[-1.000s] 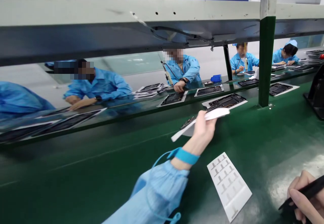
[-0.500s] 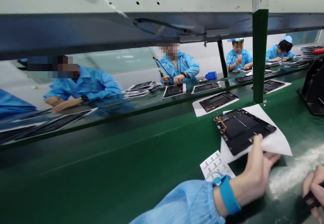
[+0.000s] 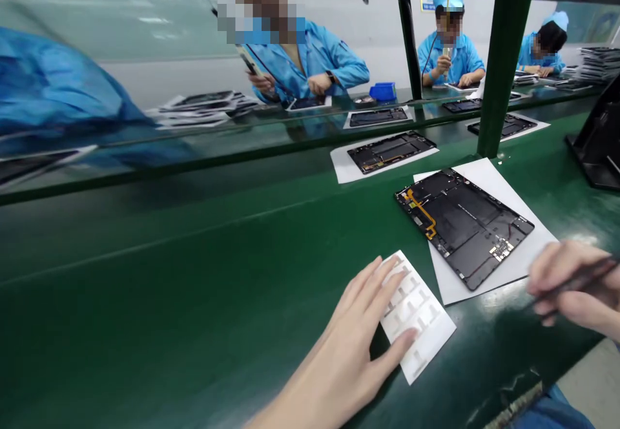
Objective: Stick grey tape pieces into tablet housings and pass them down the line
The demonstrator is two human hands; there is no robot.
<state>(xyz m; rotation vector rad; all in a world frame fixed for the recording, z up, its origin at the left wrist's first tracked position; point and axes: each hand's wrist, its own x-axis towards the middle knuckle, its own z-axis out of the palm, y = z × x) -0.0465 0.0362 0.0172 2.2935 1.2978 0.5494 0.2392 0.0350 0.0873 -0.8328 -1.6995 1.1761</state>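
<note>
Apparently steadying label sheet with left hand, spread, unclamped; pinching dark slim tool in right hand; resting device shell on white paper, probably against scratches.

A person in blue is near twelve o'clock, a stack at ten, a blue bin at one, a green post at two, a black stand at three.

The single head-worn camera looks forward and down from the near edge of the green counter, close above the left hand and right hand, and slantwise across to co-workers beyond the far edge.
</note>
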